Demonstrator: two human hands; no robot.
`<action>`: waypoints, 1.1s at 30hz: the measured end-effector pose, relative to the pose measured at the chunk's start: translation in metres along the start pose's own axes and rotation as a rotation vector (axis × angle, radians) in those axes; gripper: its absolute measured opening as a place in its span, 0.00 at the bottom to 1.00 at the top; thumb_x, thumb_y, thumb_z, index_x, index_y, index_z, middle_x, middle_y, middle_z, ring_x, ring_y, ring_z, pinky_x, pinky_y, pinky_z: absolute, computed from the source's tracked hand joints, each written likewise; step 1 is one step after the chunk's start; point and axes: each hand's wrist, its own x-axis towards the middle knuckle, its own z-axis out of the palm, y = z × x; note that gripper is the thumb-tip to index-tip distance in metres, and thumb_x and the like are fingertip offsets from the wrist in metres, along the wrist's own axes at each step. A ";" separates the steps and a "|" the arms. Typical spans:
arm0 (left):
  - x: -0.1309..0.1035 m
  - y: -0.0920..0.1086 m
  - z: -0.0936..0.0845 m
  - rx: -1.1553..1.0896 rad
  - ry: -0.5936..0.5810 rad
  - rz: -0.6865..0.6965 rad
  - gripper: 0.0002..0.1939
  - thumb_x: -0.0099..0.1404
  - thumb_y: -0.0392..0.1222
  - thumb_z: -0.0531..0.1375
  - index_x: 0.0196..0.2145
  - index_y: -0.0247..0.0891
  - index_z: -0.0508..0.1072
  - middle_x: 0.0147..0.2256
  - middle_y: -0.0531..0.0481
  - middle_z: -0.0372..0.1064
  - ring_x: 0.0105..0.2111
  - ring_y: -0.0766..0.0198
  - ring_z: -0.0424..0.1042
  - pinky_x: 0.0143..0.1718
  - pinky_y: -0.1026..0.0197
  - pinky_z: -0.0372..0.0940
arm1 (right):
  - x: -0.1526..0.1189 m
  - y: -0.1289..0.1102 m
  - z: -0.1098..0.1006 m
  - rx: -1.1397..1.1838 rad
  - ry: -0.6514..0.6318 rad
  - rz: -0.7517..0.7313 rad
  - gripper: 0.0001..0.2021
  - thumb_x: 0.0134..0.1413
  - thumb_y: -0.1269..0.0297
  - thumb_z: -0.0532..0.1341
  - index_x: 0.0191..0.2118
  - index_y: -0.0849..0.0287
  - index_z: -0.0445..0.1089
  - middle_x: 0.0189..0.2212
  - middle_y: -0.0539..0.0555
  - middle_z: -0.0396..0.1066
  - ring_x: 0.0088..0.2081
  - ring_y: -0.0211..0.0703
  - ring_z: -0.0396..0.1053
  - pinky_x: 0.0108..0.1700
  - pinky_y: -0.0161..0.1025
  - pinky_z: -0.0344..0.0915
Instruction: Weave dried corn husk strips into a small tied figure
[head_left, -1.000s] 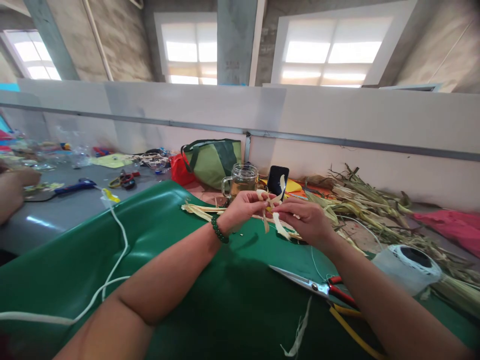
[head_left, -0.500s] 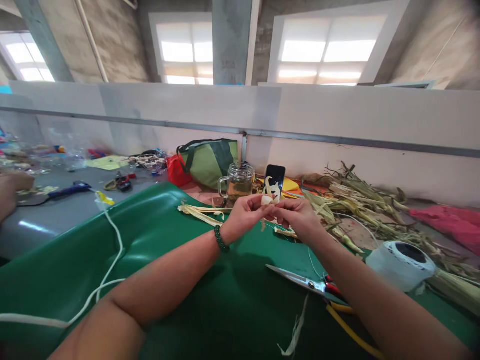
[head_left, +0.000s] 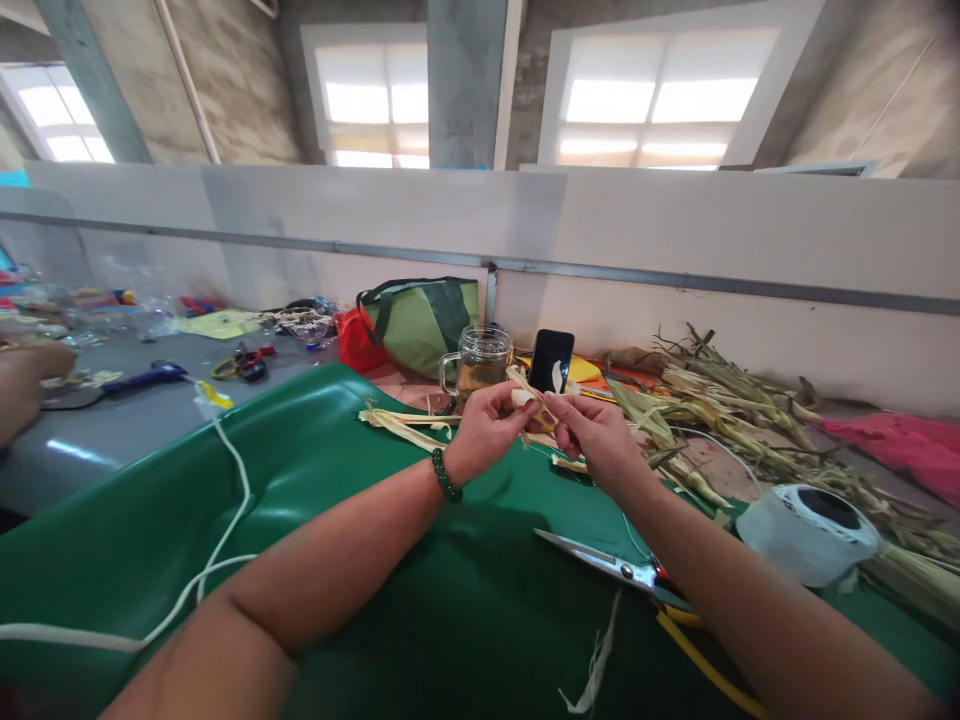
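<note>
Left hand: our left hand (head_left: pixel 487 430) is closed, thumb and fingers pinching one end of a small bundle of pale straw-coloured husk strips (head_left: pixel 529 393); a dark green bead bracelet (head_left: pixel 445 476) sits on the wrist.
Right hand: our right hand (head_left: pixel 592 432) is closed on the other end of the same strips, at 3 o'clock from the left, the two hands nearly touching.
Work piece: we find the strips held in the air above the glossy green plastic sheet (head_left: pixel 315 470), in front of the black phone (head_left: pixel 551 361) propped at 12 o'clock.
Surroundings: a clear glass mug of amber drink (head_left: pixel 478 362) stands at 11 o'clock of the hands; loose pale husk strips (head_left: pixel 401 420) lie at 9 o'clock; steel scissors with red handles (head_left: pixel 611 568) lie at 5 o'clock, blades towards us; a white roll of tape or thread (head_left: pixel 808 533) sits at 4 o'clock; a heap of dried green stalks and leaves (head_left: pixel 720 410) spreads at 2 o'clock.
Others: a second person's hand (head_left: pixel 26 385) rests at the far left edge.
Risk, tearing: we judge the thin strips could split if pulled hard apart.
Risk, slipping: the pinch is shallow; a strip could slip free and unwind.
Risk, spill: an outward elbow swing could knock the mug or phone.
</note>
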 end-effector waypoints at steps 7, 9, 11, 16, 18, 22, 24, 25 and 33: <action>-0.002 0.003 -0.001 0.075 0.086 0.082 0.15 0.52 0.49 0.64 0.24 0.33 0.70 0.21 0.54 0.65 0.22 0.72 0.61 0.23 0.69 0.58 | -0.002 0.004 0.006 0.019 0.013 -0.068 0.21 0.39 0.44 0.65 0.19 0.60 0.66 0.12 0.46 0.61 0.14 0.30 0.55 0.17 0.30 0.52; 0.000 0.003 -0.001 -0.007 0.105 0.041 0.15 0.51 0.50 0.65 0.25 0.33 0.70 0.22 0.54 0.66 0.23 0.72 0.63 0.25 0.68 0.60 | -0.004 0.006 0.009 -0.037 0.032 -0.148 0.20 0.41 0.46 0.64 0.21 0.59 0.67 0.14 0.47 0.64 0.16 0.33 0.59 0.19 0.32 0.56; 0.001 0.001 -0.001 -0.067 0.110 -0.010 0.16 0.49 0.50 0.66 0.24 0.33 0.70 0.22 0.54 0.67 0.23 0.72 0.64 0.26 0.68 0.60 | -0.006 0.007 0.012 -0.111 0.057 -0.221 0.18 0.43 0.47 0.63 0.21 0.59 0.68 0.14 0.48 0.65 0.16 0.34 0.61 0.20 0.33 0.57; 0.002 0.000 0.000 -0.087 0.073 -0.062 0.17 0.47 0.50 0.68 0.25 0.33 0.71 0.21 0.54 0.67 0.22 0.72 0.64 0.25 0.68 0.60 | -0.009 0.010 0.013 -0.283 0.116 -0.379 0.16 0.46 0.52 0.62 0.19 0.58 0.68 0.13 0.46 0.62 0.16 0.32 0.56 0.19 0.32 0.51; 0.002 0.001 -0.001 -0.064 0.066 -0.044 0.18 0.46 0.51 0.68 0.24 0.33 0.70 0.21 0.54 0.66 0.22 0.72 0.63 0.25 0.68 0.60 | -0.008 0.010 0.012 -0.280 0.122 -0.388 0.16 0.45 0.52 0.63 0.17 0.58 0.67 0.12 0.46 0.60 0.15 0.31 0.54 0.18 0.32 0.50; 0.001 0.004 -0.001 0.011 0.075 0.008 0.19 0.48 0.53 0.67 0.25 0.33 0.70 0.21 0.54 0.66 0.22 0.72 0.62 0.24 0.68 0.60 | -0.001 0.011 0.006 -0.064 0.117 -0.217 0.18 0.44 0.48 0.63 0.21 0.59 0.67 0.11 0.45 0.60 0.13 0.31 0.53 0.17 0.32 0.51; 0.000 0.004 0.000 0.042 0.056 0.009 0.19 0.47 0.53 0.67 0.24 0.33 0.70 0.20 0.56 0.64 0.20 0.73 0.60 0.22 0.69 0.58 | 0.002 0.010 0.003 0.045 0.115 -0.142 0.19 0.43 0.47 0.64 0.22 0.59 0.67 0.11 0.44 0.59 0.12 0.29 0.52 0.16 0.31 0.50; -0.001 0.004 0.001 0.048 0.041 0.005 0.20 0.46 0.53 0.68 0.24 0.33 0.69 0.20 0.56 0.64 0.20 0.74 0.60 0.22 0.69 0.57 | 0.003 0.010 0.001 0.081 0.113 -0.132 0.18 0.42 0.48 0.65 0.21 0.60 0.67 0.10 0.44 0.59 0.12 0.29 0.51 0.16 0.30 0.49; 0.004 0.005 -0.003 -0.128 0.102 -0.097 0.19 0.46 0.52 0.67 0.25 0.34 0.70 0.21 0.53 0.69 0.20 0.71 0.64 0.24 0.67 0.62 | 0.002 0.011 0.003 0.012 0.132 -0.191 0.17 0.42 0.50 0.65 0.20 0.60 0.67 0.12 0.45 0.60 0.13 0.30 0.53 0.16 0.32 0.49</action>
